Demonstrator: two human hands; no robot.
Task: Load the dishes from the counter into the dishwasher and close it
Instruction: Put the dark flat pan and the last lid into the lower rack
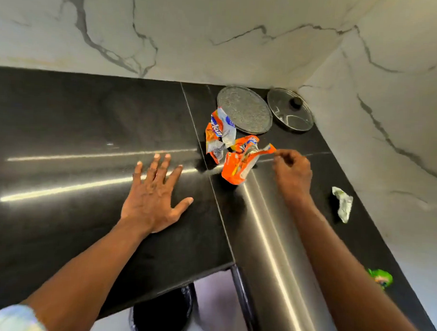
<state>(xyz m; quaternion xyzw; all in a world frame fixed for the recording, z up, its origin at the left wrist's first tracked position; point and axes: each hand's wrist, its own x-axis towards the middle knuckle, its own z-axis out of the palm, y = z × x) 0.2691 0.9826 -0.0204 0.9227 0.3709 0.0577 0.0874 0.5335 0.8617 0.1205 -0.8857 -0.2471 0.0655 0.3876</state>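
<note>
A grey speckled round plate (246, 109) lies at the back of the black counter (77, 125), with a glass pot lid (290, 111) with a black knob beside it in the corner. Two crumpled orange wrappers lie in front of the plate: one (219, 135) farther back, one (242, 163) nearer. My right hand (292, 173) pinches a corner of the nearer orange wrapper. My left hand (153, 195) rests flat on the counter, fingers spread, holding nothing. No dishwasher is in view.
A crumpled white-green wrapper (343, 203) and a green wrapper (380, 278) lie on the counter's right arm near the marble wall (387, 121). A black bin (162, 312) stands on the floor below the counter's inner corner.
</note>
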